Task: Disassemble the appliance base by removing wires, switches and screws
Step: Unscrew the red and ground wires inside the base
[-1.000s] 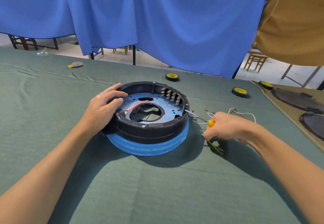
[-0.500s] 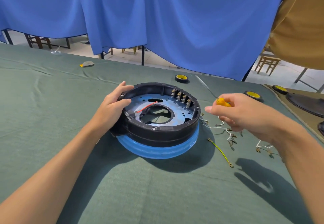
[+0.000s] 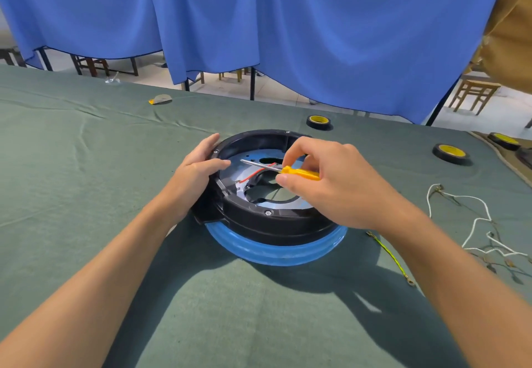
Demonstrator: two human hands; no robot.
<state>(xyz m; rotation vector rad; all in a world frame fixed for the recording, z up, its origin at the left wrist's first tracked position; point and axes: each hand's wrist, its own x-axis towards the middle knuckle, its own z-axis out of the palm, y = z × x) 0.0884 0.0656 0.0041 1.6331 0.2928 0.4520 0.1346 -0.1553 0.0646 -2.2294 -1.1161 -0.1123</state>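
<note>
now the left hand (image 3: 198, 171) is gripping the appliance base (image 3: 273, 220) rim at nine o'clock, while the right hand (image 3: 331, 183) is pinching a yellow screwdriver (image 3: 299, 172) over it.

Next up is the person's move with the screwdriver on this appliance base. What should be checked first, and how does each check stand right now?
1. Base steadied: the left hand grips the rim of the appliance base. Ok.
2. Tool held: the right hand pinches the yellow screwdriver. Ok.
3. Tip seated in a screw: the tip hangs inside the base near the left thumb, and contact is unclear. Cannot tell.
4. Red wire removed: it lies inside the base. Not ok.
5. Loose wires clear of the work: the white wires and the green-yellow wire lie on the green cloth to the right, apart from the base. Ok.
</note>
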